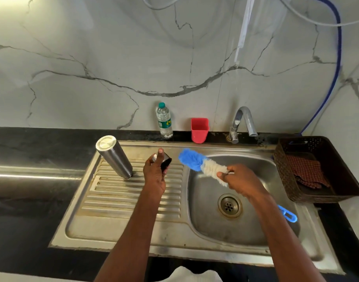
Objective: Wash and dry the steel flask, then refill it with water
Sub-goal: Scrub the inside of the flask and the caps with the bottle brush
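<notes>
On the ribbed steel draining board (117, 200) beside the sink bowl (215, 226), my tall shiny steel flask (115, 157) stands mouth down, I think to drip. My left hand (155, 176) is closed around its small dark cap (166, 162). My right hand (240, 181) grips the fluffy blue-and-white bottle brush (201, 163), ready to scrub the cap over the sink.

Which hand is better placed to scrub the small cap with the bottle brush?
The right hand: it already grips the bottle brush, bristles pointing toward the cap. The left hand holds that cap over the drainboard.
</notes>
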Tool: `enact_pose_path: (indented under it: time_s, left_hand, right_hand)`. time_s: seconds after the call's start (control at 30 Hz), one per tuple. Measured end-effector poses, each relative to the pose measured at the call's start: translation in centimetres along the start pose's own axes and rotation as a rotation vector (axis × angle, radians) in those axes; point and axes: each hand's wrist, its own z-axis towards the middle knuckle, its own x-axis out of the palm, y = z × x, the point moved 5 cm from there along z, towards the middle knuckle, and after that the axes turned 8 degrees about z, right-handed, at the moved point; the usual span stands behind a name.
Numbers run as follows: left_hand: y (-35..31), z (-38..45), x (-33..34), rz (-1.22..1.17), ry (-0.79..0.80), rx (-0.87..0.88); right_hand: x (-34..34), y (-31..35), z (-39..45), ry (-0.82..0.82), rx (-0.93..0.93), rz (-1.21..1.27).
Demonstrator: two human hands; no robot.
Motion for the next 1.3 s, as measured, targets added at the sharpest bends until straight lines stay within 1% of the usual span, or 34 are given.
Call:
enact_pose_path:
  time_s: [0.1,0.2,0.27,0.43,0.53,0.6,0.7,0.73,0.77,0.8,0.83,0.87,0.9,0.93,0.97,1.07,1.1,1.17,1.2,1.23,1.3]
  left_hand:
    - [1.2,-0.4,0.3,-0.075,0.065,-0.152]
    - [2.1,-0.4,0.5,-0.176,0.087,-0.273]
    - [2.2,-0.5,0.9,-0.201,0.120,-0.312]
    - [0.9,-1.2,2.3,-0.073,0.257,-0.217]
    - [0.7,-0.8,1.8,-0.049,0.187,-0.169]
    - [0.9,-0.7,1.5,-0.086,0.140,-0.181]
    - [0.5,-1.5,1.5,-0.106,0.132,-0.206]
    - [0.4,-1.7,1.5,-0.024,0.106,-0.190]
    - [0.3,-1.8,1.2,0.138,0.043,-0.138]
    - [0.0,-1.7,0.7,0.371,-0.057,-0.033]
    - [-0.6,-1.6,0.3,0.673,-0.198,0.132]
    - [-1.1,-1.8,0.3,0.960,-0.295,0.294]
    - [-1.5,-2.1,0.5,1.127,-0.339,0.427]
    - [-1.6,-2.3,0.7,1.169,-0.322,0.503]
    - [-1.6,-2.2,0.9,1.094,-0.264,0.513]
    - [-1.2,-2.5,1.6,0.710,-0.082,0.386]
    - [-1.2,-2.9,2.0,0.590,-0.045,0.328]
    - [-0.6,-3.1,2.5,0.321,0.024,0.146]
    - [-0.4,-3.0,2.7,0.236,0.072,0.098]
    - [-0.5,-3.0,2.8,0.209,0.122,0.086]
    - [-0.9,-2.9,2.6,0.255,0.153,0.106]
  right_hand:
    - [0.5,0.8,-0.3,-0.052,-0.062,0.135]
    - [1.6,1.9,-0.7,-0.032,-0.133,0.224]
    - [2.4,2.7,-0.9,-0.036,-0.181,0.268]
    - [3.7,3.6,-1.1,-0.064,-0.241,0.320]
    - [3.7,3.6,-1.2,-0.065,-0.221,0.378]
    - [3.7,3.7,-1.2,-0.066,-0.221,0.389]
    - [3.6,3.8,-1.4,-0.078,-0.223,0.372]
    - [3.6,3.8,-1.6,-0.082,-0.220,0.342]
    - [3.7,3.8,-1.8,-0.089,-0.216,0.294]
    - [3.6,3.9,-2.1,-0.105,-0.210,0.224]
    - [3.5,3.9,-2.4,-0.136,-0.209,0.149]
    - [3.3,3.9,-2.6,-0.170,-0.215,0.088]
    - [3.2,3.9,-2.8,-0.192,-0.228,0.054]
    - [3.2,3.8,-3.0,-0.200,-0.236,0.038]
    - [3.3,3.6,-3.0,-0.201,-0.236,0.022]
    - [3.5,3.3,-3.2,-0.193,-0.218,-0.026]
    - [3.4,3.4,-3.4,-0.199,-0.223,-0.039]
    - [3.2,3.9,-3.8,-0.220,-0.242,-0.081]
    - [3.1,4.2,-4.0,-0.221,-0.253,-0.124]
    - [3.2,4.3,-4.3,-0.213,-0.260,-0.173]
    - [3.9,4.1,-5.1,-0.174,-0.237,-0.257]
